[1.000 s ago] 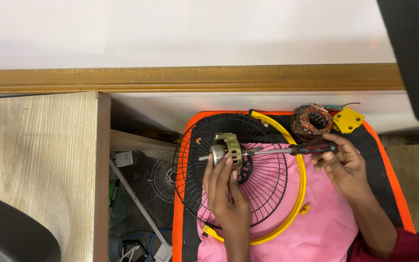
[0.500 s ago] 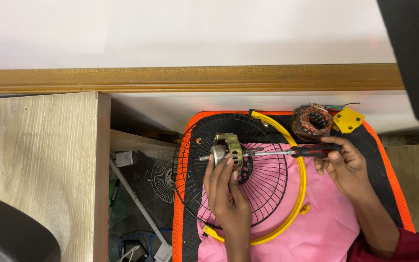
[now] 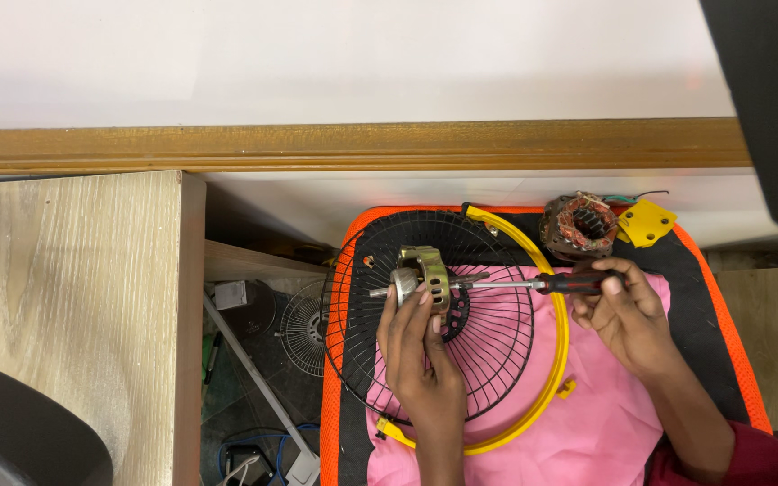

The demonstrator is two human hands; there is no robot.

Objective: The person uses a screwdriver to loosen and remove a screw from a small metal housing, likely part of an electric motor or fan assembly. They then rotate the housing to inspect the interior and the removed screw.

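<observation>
Brass-coloured metal is catching the light where your left hand (image 3: pixel 420 355) is pinching the small motor bracket (image 3: pixel 425 277) above the black fan guard (image 3: pixel 438 315). Your right hand (image 3: pixel 628 315) is closed around the screwdriver (image 3: pixel 533 284) — since half a second ago it has been sliding back along the handle while the tip is staying at the bracket, so the driving is carrying on. Behind, the copper-wound stator (image 3: pixel 578 225) and yellow plate (image 3: pixel 646 222) are resting on the orange-edged mat (image 3: pixel 722 306); the open cabinet (image 3: pixel 254 360) at left is holding a smaller grille and cables.

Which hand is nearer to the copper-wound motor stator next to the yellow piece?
Right. The right hand holds the screwdriver just below the stator; the left hand grips the metal motor bracket, farther away.
</observation>
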